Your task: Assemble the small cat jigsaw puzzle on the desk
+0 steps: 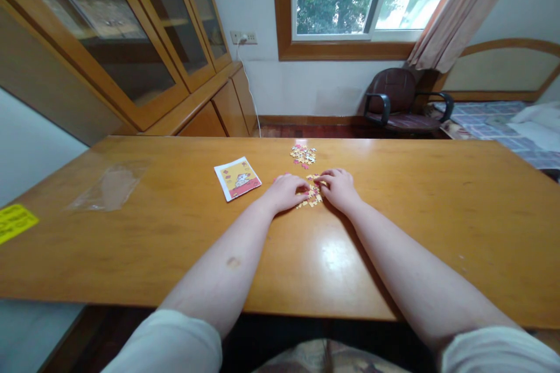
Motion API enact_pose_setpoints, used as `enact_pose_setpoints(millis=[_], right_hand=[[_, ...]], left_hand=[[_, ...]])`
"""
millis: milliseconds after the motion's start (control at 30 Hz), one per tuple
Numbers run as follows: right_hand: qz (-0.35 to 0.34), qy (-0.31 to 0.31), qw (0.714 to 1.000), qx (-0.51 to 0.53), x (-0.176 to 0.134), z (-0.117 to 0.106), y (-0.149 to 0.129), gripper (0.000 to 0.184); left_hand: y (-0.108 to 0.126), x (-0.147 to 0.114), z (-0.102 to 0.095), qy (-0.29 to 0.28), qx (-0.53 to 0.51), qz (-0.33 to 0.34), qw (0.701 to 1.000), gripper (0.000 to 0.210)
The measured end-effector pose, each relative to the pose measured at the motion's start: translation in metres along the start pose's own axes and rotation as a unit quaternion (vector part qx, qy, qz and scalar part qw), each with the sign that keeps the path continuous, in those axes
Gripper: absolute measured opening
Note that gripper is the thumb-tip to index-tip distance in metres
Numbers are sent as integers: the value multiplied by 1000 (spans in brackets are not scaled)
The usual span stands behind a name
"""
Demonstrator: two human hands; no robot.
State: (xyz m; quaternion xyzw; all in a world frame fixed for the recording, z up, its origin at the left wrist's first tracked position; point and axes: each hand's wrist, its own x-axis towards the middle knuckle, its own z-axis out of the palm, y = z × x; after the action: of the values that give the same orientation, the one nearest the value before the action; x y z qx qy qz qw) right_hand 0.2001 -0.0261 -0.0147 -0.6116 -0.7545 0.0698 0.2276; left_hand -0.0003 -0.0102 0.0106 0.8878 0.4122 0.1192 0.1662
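Many puzzle pieces [314, 193] lie between both curled hands [286, 192] [341, 189], their grip unclear.

Smooth, glossy wooden tabletop [437, 204], crinkled plastic bag [114, 187], paper picture sheet [234, 180], cloth curtain [466, 9].

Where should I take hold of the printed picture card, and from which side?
Probably by the right edge of the picture card, coming from the right with the left hand, which is nearer. The card looks thin and lies on the table, so a pinch at the rim should suit better than gripping across its face.
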Motion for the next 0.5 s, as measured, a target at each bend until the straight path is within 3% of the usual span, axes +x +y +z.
enact_pose_setpoints(millis=[333, 400, 500], right_hand=[[44, 25, 999, -1, 2, 0, 2, 20], [71, 30, 997, -4, 3, -2, 3, 21], [96, 21, 995, -11, 3, -6, 2, 23]], left_hand=[[-5, 2, -1, 28, -58, -37, 997, 24], [-7, 1, -6, 43, -70, -84, 993, 23], [-12, -2, -14, 65, -42, -239, 968, 23]])
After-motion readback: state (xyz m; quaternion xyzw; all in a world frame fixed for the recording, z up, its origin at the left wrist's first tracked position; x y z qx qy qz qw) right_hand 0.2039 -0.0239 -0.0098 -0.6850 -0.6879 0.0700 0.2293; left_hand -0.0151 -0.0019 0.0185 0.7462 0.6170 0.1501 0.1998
